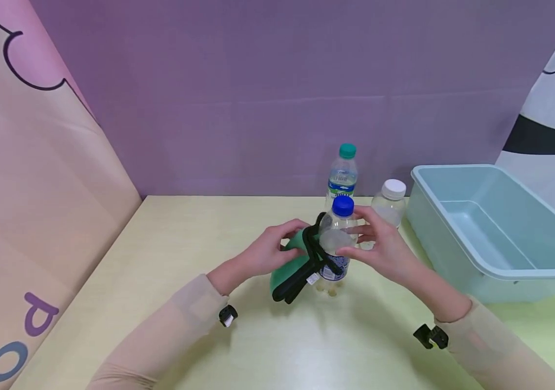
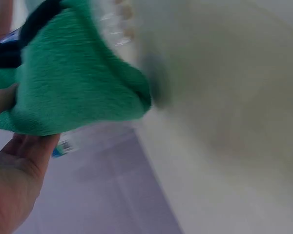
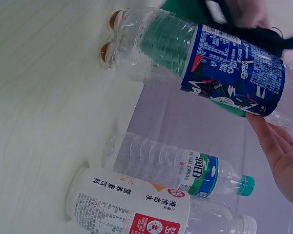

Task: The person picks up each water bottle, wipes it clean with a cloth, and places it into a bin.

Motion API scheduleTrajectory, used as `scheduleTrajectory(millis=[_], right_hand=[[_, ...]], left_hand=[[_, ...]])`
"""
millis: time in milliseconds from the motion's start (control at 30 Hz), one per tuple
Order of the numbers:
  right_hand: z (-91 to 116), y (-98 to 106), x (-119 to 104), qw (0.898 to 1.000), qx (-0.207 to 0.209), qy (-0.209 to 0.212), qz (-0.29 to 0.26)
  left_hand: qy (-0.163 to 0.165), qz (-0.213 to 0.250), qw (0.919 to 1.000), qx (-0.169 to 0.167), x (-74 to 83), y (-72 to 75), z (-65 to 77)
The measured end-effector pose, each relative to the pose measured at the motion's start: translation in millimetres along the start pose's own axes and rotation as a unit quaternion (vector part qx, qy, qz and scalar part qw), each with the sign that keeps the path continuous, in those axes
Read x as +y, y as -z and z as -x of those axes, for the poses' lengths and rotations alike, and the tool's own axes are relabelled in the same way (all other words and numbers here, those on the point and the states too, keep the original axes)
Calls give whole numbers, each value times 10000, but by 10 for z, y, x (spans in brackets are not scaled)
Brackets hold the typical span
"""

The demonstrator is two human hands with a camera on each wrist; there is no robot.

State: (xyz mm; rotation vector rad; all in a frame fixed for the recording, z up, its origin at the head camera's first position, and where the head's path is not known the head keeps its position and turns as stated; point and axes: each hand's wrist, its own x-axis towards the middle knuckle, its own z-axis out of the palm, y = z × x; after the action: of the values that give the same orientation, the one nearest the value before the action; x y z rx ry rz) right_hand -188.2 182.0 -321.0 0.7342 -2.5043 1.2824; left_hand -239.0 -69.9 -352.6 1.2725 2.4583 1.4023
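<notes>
In the head view, my left hand (image 1: 265, 252) grips a green terry-cloth item (image 1: 287, 268) with black bands and a small white tag, its thumb on the near side. In the left wrist view the cloth (image 2: 83, 80) hangs folded over the fingers. My right hand (image 1: 387, 252) holds a clear plastic bottle (image 1: 334, 268) with a blue cap, fingers and thumb around its upper part. The right wrist view shows the bottle's dark blue label (image 3: 234, 68) and brownish spots at its base. The cloth is against or just beside the bottle; whether the base touches the table is unclear.
Behind the held bottle stands a clear bottle (image 1: 342, 176) with a green cap. A white-capped bottle (image 1: 389, 207), with a white and red label (image 3: 136, 207), stands right of it. A light blue basin (image 1: 472, 271) sits at the table's right, near the purple backdrop (image 1: 238, 108).
</notes>
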Motion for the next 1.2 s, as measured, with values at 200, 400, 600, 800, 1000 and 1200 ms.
scheduleTrajectory(millis=[200,400,600,800,1000,1200], right_hand=[[-4,-19,-10,10000,-3,-66,-33],[-5,-20,-16,9999,7,-69,-82],[1,-14,-36,9998,2,-109,-151],[-7,-30,-35,9998,-10,-153,-150],[-5,-27,-47,9999,0,-83,-89],[-22,-32,-45,9998,23,66,-198]], left_hand=[[296,-406,9976,-469,-83,-60,27],[251,162,9995,93,-13,-28,-14],[-118,424,9965,716,100,39,-72],[-426,360,9930,1037,174,78,-99],[-404,712,9934,798,199,115,-117],[-105,396,9989,208,91,63,-82]])
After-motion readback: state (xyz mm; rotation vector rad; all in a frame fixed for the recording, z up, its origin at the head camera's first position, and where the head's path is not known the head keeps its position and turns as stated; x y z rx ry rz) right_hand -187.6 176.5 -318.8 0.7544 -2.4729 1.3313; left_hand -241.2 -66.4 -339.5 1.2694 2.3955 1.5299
